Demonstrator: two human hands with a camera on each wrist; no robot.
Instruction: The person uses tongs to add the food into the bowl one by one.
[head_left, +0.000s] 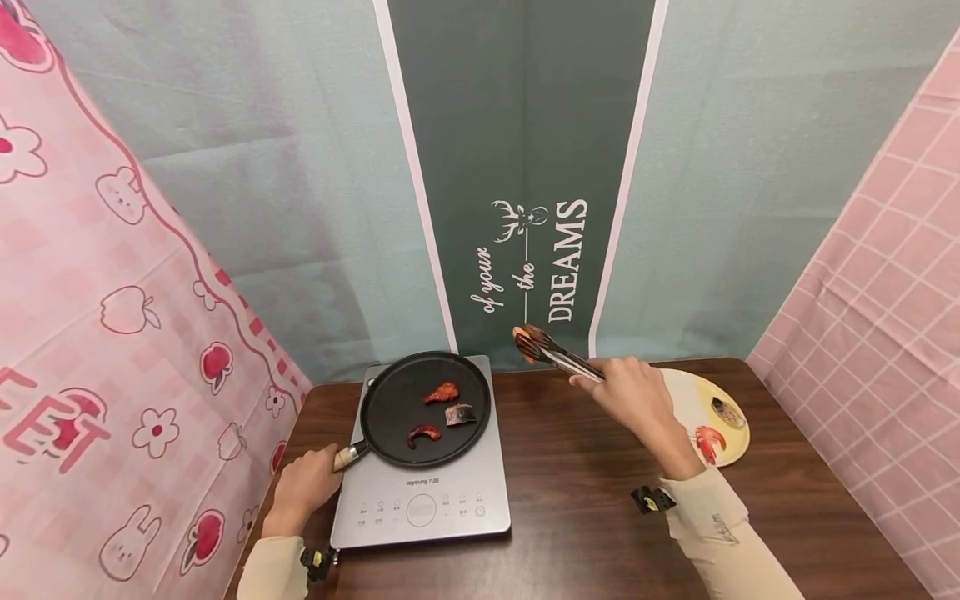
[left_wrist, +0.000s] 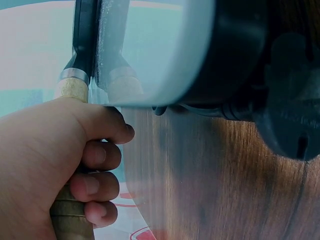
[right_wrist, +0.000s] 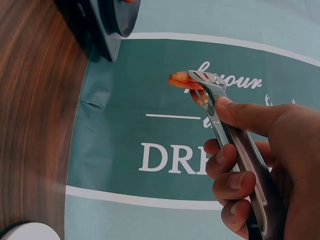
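My left hand (head_left: 306,487) grips the wooden handle (left_wrist: 72,220) of a round black flat pan (head_left: 397,408), fingers wrapped around it. In the pan lie a red-brown drumstick-like piece (head_left: 442,392), a fish chunk (head_left: 460,414) with dark skin and a curled reddish piece (head_left: 423,434). My right hand (head_left: 628,392) holds metal tongs (head_left: 570,361) raised between pan and plate, thumb on one arm and fingers curled under the other. Pinched in the tongs' tips is an orange-brown piece of food (right_wrist: 182,80), partly hidden by them.
The pan sits on a silver induction cooker (head_left: 420,517) at the left of the brown wooden table (head_left: 570,517). At the right, a yellow-and-white plate (head_left: 684,387) carries a red shrimp (head_left: 708,443) and a fish chunk (head_left: 726,412). Curtains (head_left: 525,125) hang behind and on both sides.
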